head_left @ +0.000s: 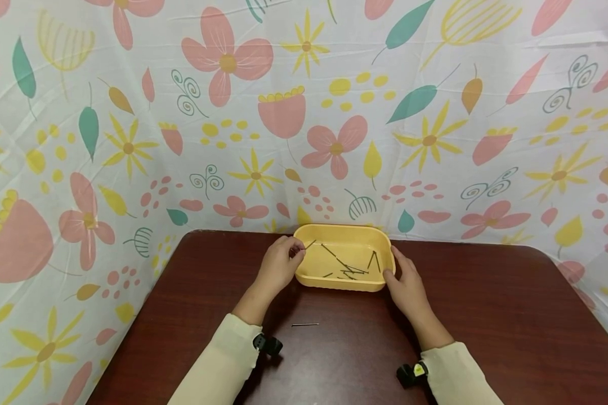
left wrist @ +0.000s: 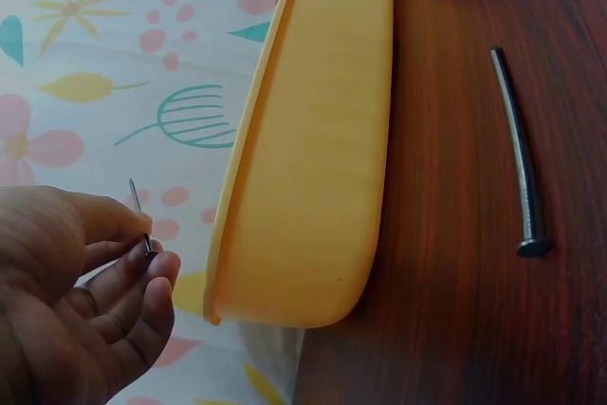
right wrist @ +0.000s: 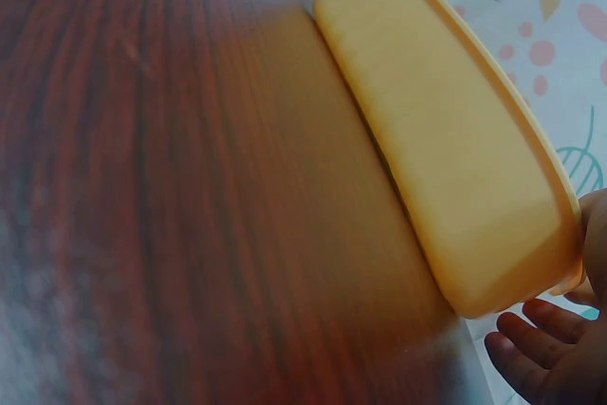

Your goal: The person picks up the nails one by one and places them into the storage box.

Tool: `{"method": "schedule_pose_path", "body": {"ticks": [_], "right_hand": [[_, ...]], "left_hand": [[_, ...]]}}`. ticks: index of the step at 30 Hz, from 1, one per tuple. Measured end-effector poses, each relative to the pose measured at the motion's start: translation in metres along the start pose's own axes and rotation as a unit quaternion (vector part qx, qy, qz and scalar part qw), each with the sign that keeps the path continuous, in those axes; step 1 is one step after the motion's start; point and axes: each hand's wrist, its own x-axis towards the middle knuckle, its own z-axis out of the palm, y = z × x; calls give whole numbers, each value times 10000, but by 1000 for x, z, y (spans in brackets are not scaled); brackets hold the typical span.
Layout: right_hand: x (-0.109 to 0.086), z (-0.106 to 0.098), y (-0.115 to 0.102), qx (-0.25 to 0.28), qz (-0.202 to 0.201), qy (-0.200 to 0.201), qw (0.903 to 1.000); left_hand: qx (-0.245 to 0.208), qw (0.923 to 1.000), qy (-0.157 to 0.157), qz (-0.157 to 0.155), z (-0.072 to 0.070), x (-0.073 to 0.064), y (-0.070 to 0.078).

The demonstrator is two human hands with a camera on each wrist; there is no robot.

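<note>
My left hand [head_left: 278, 263] pinches a thin dark nail [left wrist: 136, 198] between thumb and fingertips, its head down by the fingers and its pointed end up. The hand is at the left rim of a yellow plastic tray [head_left: 344, 285]. Several nails [head_left: 352, 269] lie scattered on the tray's floor. At the tray's right end, my right hand [head_left: 407, 287] holds the rim, with the thumb at the near corner and the fingers along the outer side. One loose nail [head_left: 305, 324] lies on the table in front of the tray, large in the left wrist view.
The tray stands at the back edge of a dark reddish-brown wooden table [head_left: 354, 360]. Directly behind and at the left hangs a white cloth [head_left: 284, 185] printed with flowers and leaves. Dark cameras [head_left: 267, 344] are strapped on both wrists.
</note>
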Motion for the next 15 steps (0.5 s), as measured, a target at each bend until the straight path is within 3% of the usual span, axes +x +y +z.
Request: {"method": "schedule_pose_path", "body": {"ticks": [10, 15], "right_hand": [[0, 0, 1, 0, -29, 26, 10000], [1, 0, 0, 17, -25, 26, 10000]], "left_hand": [[-570, 9983, 114, -12, -1, 1, 1], [-596, 9982, 65, -32, -4, -1, 4]]}}
